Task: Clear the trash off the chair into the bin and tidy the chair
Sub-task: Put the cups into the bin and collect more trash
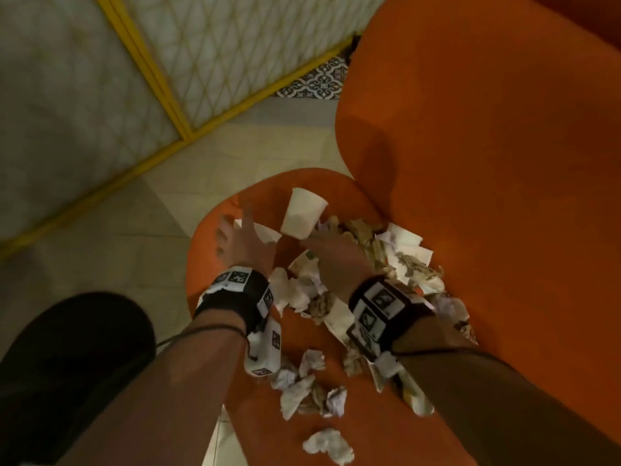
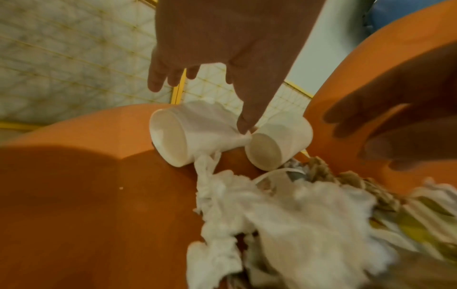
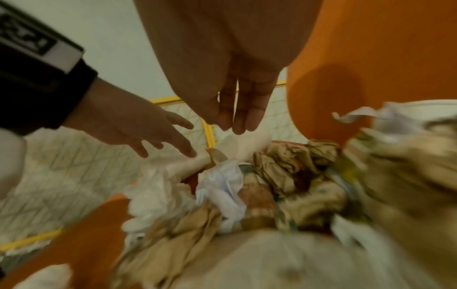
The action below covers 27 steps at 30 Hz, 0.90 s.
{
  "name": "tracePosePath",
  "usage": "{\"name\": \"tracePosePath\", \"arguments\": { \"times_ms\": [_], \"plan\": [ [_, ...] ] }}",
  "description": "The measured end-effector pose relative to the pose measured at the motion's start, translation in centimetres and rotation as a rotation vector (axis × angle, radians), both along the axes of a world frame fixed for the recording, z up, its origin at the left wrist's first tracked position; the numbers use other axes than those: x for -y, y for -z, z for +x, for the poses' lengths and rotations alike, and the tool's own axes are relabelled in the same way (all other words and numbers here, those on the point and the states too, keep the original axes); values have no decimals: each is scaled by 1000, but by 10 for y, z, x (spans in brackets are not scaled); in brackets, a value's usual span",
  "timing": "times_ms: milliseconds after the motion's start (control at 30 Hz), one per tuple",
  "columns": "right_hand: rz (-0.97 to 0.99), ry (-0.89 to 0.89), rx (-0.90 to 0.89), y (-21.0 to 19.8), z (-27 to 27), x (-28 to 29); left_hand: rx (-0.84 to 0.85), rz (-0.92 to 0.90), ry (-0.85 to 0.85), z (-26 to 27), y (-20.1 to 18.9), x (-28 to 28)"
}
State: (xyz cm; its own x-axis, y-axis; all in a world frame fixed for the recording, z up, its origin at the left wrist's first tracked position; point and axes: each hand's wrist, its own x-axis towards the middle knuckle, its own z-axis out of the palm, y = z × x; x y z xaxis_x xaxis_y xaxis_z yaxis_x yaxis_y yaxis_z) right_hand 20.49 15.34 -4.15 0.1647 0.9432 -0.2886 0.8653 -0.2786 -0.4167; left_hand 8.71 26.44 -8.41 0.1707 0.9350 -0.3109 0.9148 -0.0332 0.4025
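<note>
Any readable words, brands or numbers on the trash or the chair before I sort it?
No readable text anywhere.
Wristbands: black-and-white square code patterns only, no letters.
Paper cups: plain white, no print.
Wrappers: some coloured print, too blurred to read.
Chair: plain orange, no label in view.

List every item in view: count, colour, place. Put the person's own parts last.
Orange moulded chair: one, orange, fills the right side.
White paper cups: two, white, lying on their sides at the seat's far edge.
Crumpled white tissue wads: many, white, scattered over the seat.
Crumpled brown paper scraps: several, tan, heaped by the backrest.
Black bin: one, black, on the floor left of the chair.
Left hand: open, over the cups.
Right hand: open, over the heap.
</note>
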Motion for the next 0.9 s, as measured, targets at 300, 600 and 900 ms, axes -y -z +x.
{"name": "tracePosePath", "arguments": {
  "times_ms": [300, 600, 900],
  "plan": [
    [-357, -253, 223, 32, 14, -35, 31, 107, 55, -4, 28, 2],
    [-9, 150, -49, -14, 19, 7, 518, 40, -217, -4, -7, 20],
    [502, 193, 187, -46, -32, 99, 646, 27, -275, -77, -62, 159]
  ]
}}
